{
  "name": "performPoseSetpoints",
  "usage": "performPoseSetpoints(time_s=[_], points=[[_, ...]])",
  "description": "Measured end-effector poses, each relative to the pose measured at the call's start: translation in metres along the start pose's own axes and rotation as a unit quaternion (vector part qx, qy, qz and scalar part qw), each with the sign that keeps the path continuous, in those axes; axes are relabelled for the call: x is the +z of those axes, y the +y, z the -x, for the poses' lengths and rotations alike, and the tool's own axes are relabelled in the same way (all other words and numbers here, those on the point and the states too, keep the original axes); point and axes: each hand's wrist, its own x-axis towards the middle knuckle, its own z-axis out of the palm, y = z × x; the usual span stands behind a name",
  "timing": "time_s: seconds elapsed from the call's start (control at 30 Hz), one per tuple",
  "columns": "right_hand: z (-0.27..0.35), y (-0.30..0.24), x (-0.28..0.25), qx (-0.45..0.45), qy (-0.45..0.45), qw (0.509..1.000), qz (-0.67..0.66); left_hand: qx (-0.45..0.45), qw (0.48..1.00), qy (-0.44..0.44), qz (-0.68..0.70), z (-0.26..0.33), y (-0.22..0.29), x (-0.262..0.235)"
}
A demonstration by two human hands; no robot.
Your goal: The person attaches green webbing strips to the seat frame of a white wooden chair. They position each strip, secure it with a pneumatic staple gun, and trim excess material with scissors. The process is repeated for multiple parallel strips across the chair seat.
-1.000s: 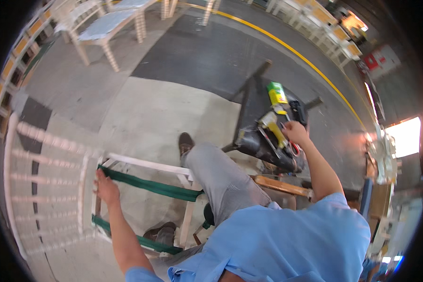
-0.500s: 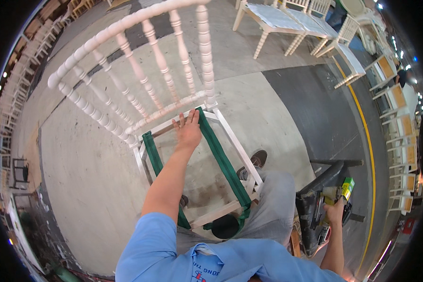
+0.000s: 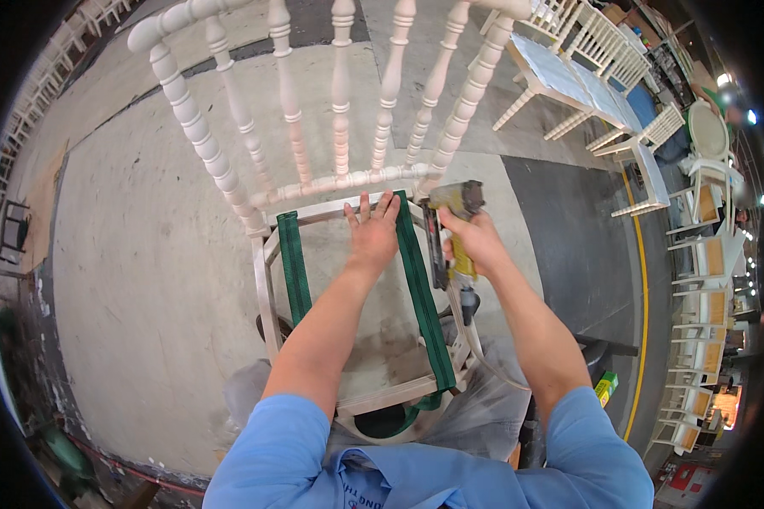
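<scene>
A white chair frame (image 3: 264, 297) with a turned-spindle back stands before me, its seat opening bare. Two green webbing straps run front to back across it: a left strap (image 3: 294, 263) and a right strap (image 3: 420, 293). My left hand (image 3: 373, 231) lies with fingers spread on the back seat rail, fingertips against the right strap's far end. My right hand (image 3: 475, 242) grips a yellow and black staple gun (image 3: 460, 204) by its handle, upright just right of that strap end. A hose trails from the gun toward my lap. Whether its nose touches the rail cannot be told.
A roll of green webbing (image 3: 382, 422) hangs at the front rail, by my legs. A green and yellow box (image 3: 606, 388) sits at my right on a dark stand. White chairs (image 3: 560, 81) stand at the far right, with more chairs (image 3: 700, 314) lined up beyond the yellow floor line (image 3: 643, 314).
My right hand has brought the staple gun from the dark stand at my right to the seat's back rail. My left hand stays on the rail by the strap; the view has shifted.
</scene>
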Motion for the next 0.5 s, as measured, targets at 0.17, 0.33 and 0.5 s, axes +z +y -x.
performPoseSetpoints(time_s=[0.17, 0.33, 0.5], points=[[-0.046, 0.016, 0.041, -0.022, 0.008, 0.999, 0.037, 0.001, 0.999, 0.028, 0.017, 0.002, -0.012, 0.003], [-0.063, 0.029, 0.047, -0.031, 0.031, 0.998, 0.047, 0.0, 0.999, 0.027, 0.026, 0.001, -0.008, 0.005], [-0.067, 0.029, 0.056, -0.036, 0.035, 0.996, 0.073, -0.005, 0.999, 0.026, 0.033, 0.002, -0.012, 0.007]])
